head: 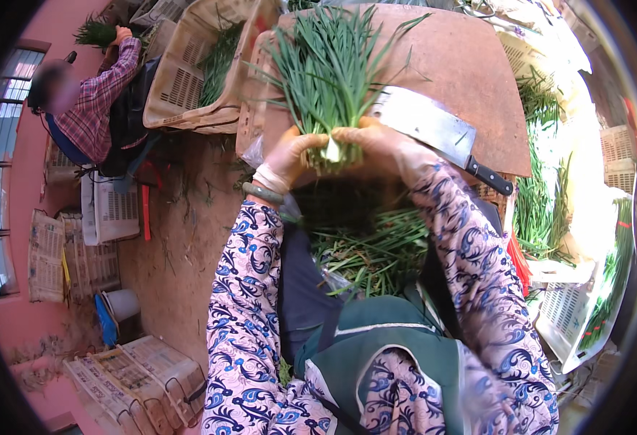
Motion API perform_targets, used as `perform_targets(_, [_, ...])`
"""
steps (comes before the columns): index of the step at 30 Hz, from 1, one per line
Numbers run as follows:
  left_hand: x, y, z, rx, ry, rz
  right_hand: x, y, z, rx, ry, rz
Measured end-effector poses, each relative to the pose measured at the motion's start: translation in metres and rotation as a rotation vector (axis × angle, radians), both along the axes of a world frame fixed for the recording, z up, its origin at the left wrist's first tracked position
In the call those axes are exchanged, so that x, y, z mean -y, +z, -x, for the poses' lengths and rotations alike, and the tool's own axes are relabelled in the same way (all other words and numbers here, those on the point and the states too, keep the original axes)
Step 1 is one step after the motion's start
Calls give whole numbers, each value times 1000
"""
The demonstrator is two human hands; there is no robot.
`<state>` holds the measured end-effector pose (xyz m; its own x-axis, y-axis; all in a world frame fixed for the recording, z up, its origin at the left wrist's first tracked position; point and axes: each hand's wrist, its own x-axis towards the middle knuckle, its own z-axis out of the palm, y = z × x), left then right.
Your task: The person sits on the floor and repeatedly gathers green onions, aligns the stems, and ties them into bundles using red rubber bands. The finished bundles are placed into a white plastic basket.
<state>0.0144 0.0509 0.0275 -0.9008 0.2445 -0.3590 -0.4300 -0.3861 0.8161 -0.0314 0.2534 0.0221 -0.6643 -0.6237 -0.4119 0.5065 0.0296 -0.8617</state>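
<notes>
Between my two gloved hands is a bunch of green garlic chives (326,70), its pale cut ends toward me and its leaves fanned away over a brown board (460,60). My left hand (291,155) grips the stem end from the left, thumb across the stems. From the right, my right hand (381,144) holds the same end, its thumb almost meeting the other. A cleaver (427,122) with a black handle lies on the board beyond my right forearm. Below the bunch, loose leaves and trimmings (373,250) are heaped between my legs.
A plastic crate (188,76) with green leaves stands left of the board. Farther left, a person (98,98) in a plaid shirt holds another bunch (97,32). On the right lie loose chives (538,201), red ties (518,263) and a white crate (563,315) with tied bunches.
</notes>
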Motion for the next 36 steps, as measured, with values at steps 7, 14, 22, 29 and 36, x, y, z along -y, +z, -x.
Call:
perform_targets(7, [9,-20,4,82,94,-93,-9,-10,5,305,-75,201])
perform_targets(14, [-24,14,4,74,89,130,-8,-15,2,98,-69,97])
perform_targets(22, [4,-8,5,120,133,15,-20,-8,13,-106,28,-147])
perform_targets(29, [-2,-5,2,21,183,113,-30,16,11,-681,56,-841])
perform_targets(36, [1,-23,6,23,225,66,-17,45,-10,-919,-142,-802])
